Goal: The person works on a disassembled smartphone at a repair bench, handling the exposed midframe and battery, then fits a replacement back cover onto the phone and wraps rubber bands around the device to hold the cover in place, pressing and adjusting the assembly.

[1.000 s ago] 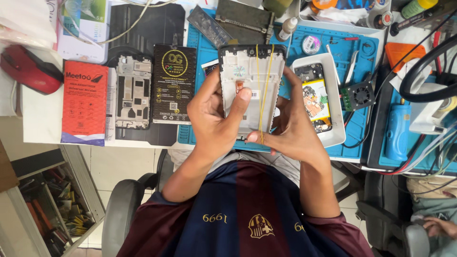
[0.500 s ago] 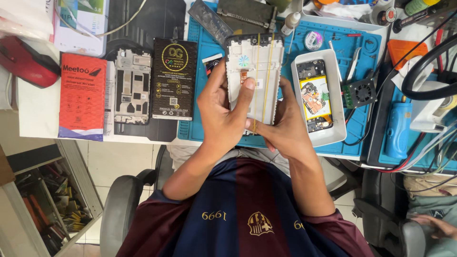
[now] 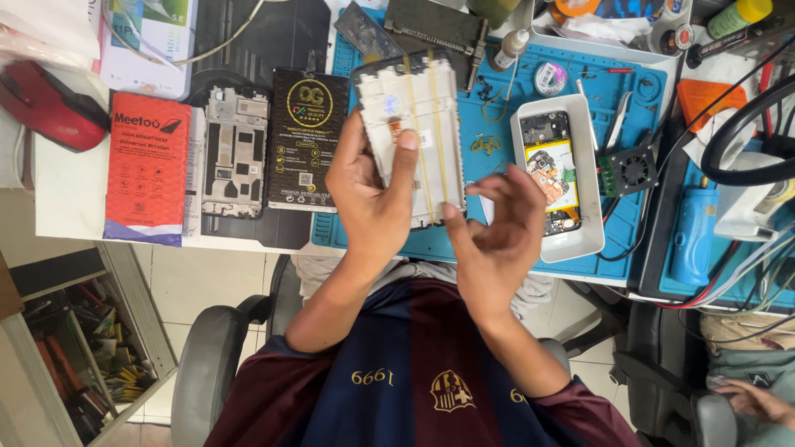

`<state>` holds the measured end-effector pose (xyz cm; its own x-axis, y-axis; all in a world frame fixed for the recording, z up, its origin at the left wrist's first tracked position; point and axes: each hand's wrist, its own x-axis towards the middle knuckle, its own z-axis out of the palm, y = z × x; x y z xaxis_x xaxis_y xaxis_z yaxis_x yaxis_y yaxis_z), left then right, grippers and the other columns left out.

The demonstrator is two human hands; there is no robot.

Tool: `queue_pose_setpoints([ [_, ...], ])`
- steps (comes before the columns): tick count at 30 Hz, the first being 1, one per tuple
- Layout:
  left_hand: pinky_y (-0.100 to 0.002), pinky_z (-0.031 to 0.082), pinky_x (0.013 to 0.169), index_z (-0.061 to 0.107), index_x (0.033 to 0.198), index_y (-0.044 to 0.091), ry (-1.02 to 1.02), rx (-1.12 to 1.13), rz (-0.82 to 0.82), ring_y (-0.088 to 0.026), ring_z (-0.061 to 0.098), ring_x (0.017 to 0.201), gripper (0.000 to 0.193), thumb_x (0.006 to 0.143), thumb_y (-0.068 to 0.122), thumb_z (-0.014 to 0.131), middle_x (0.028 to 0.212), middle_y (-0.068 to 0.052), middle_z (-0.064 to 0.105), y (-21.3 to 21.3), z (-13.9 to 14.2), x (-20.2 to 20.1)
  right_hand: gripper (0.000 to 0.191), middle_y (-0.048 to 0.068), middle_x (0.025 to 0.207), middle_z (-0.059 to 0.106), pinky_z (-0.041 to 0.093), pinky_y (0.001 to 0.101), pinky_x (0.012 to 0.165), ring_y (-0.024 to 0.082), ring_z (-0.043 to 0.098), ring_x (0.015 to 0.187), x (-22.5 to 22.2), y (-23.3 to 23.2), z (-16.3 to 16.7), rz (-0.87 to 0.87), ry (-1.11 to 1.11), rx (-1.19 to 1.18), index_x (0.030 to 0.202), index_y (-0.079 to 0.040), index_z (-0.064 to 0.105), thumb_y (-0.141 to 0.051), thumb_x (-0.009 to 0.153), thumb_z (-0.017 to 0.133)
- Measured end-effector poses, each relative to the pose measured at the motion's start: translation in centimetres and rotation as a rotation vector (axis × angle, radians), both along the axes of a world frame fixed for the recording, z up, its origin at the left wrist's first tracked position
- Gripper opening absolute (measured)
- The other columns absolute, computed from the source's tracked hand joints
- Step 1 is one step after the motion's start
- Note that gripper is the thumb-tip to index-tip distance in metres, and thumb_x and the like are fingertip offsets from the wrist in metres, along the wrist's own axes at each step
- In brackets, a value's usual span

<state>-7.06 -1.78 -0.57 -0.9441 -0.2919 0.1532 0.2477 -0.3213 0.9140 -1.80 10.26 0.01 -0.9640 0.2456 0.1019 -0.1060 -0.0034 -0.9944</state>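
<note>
Two hands met over the middle of the frame: the left hand (image 3: 374, 194) gripped a white phone frame (image 3: 411, 132) by its lower part, thumb laid across its face, holding it raised above the blue mat (image 3: 497, 178), while the right hand (image 3: 497, 236) hovered just beside the frame's lower right corner, fingers loosely curled and half open, with nothing in them that I could make out. Yellow bands (image 3: 433, 124) already ran lengthwise around the frame, so the binding looked done or nearly so; whether more bands were to go on I could not tell. An opened phone (image 3: 553, 170) lay in a white tray (image 3: 598, 240) to the right, apparently not yet rejoined with the frame. Left of the hands, a black box (image 3: 303, 141), a bare metal chassis (image 3: 234, 153) and a red box (image 3: 147, 170) lay side by side on the tabletop (image 3: 66, 207). Room for moving was tight: the tray sat near the right hand, a small fan (image 3: 631, 170) and cables crowded the right edge, and a bottle (image 3: 507, 50) stood near the frame's top. The freest space lay toward the lower edge of the mat, near the person's body.
</note>
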Motion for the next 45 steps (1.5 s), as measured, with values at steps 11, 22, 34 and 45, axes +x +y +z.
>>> queue_pose_setpoints([
  [11, -0.025, 0.048, 0.099, 0.050, 0.138, -0.001, 0.006, 0.042, -0.139, -0.008, 0.059, 0.107, 0.032, 0.110, 0.005, 0.064, 0.116, -0.005, 0.063, -0.2, -0.6, 0.7, 0.044, 0.015, 0.123, 0.064, 0.060, 0.0274, 0.074, 0.017, 0.065, 0.106, 0.1, 4.3, -2.2, 0.225, -0.081, -0.061, 0.140, 0.009, 0.060, 0.012, 0.099, 0.074],
  [22, -0.050, 0.052, 0.117, 0.032, 0.154, 0.014, 0.139, 0.510, -0.741, -0.032, 0.053, 0.141, 0.059, 0.106, 0.021, 0.067, 0.156, -0.023, 0.048, -4.0, 2.1, -2.4, 0.063, 0.020, 0.137, 0.061, 0.066, 0.0321, 0.090, 0.021, 0.069, 0.111, 0.6, 5.0, -0.8, 0.448, 0.147, 0.230, 0.144, 0.005, 0.055, 0.008, 0.087, 0.082],
  [34, -0.054, 0.062, 0.095, 0.037, 0.151, 0.011, 0.093, 0.523, -0.573, -0.033, 0.064, 0.121, 0.064, 0.113, 0.062, 0.034, 0.143, -0.028, 0.056, -2.8, 0.5, -2.6, 0.058, 0.023, 0.129, 0.067, 0.061, 0.0292, 0.082, 0.022, 0.070, 0.101, 0.8, 5.1, -1.2, 0.410, 0.298, 0.474, 0.139, 0.006, 0.059, 0.000, 0.087, 0.084],
  [45, -0.052, 0.063, 0.091, 0.037, 0.140, 0.009, 0.059, 0.446, -0.606, -0.035, 0.068, 0.115, 0.064, 0.110, 0.066, 0.032, 0.137, -0.030, 0.058, -1.3, 0.9, -1.1, 0.068, 0.005, 0.092, 0.067, 0.055, 0.0217, 0.078, 0.009, 0.067, 0.082, -4.5, 6.9, 1.8, 0.475, 0.113, 0.240, 0.162, -0.001, 0.040, -0.003, 0.102, 0.072],
])
